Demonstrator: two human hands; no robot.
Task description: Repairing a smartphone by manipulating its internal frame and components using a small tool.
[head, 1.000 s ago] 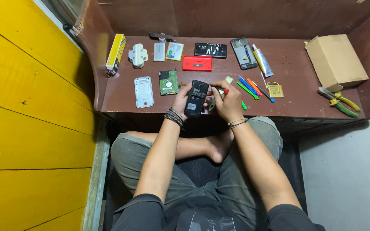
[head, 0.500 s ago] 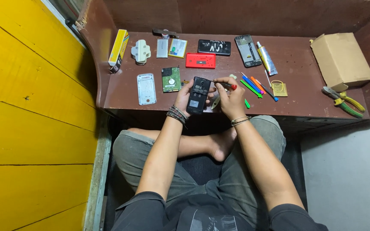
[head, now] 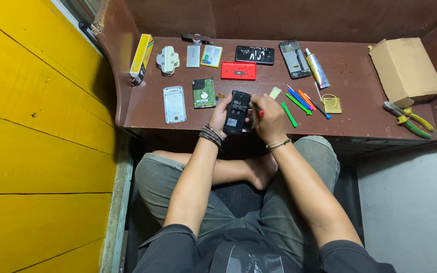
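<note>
1. The brown workbench [head: 360, 121] carries scattered parts.
2. The left hand [head: 220, 114] grips an opened black phone [head: 237, 112] above its front edge.
3. The right hand [head: 268, 117] closes on a red-handled tool [head: 260, 113] (tip at the phone).

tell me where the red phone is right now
In the head view the red phone lies flat on the brown table, left of centre, just beyond the opened black phone and beside the green circuit board.

Left hand [head: 221, 115] holds an opened phone [head: 237, 112]; right hand [head: 268, 117] works a red-handled tool [head: 259, 112].
</note>
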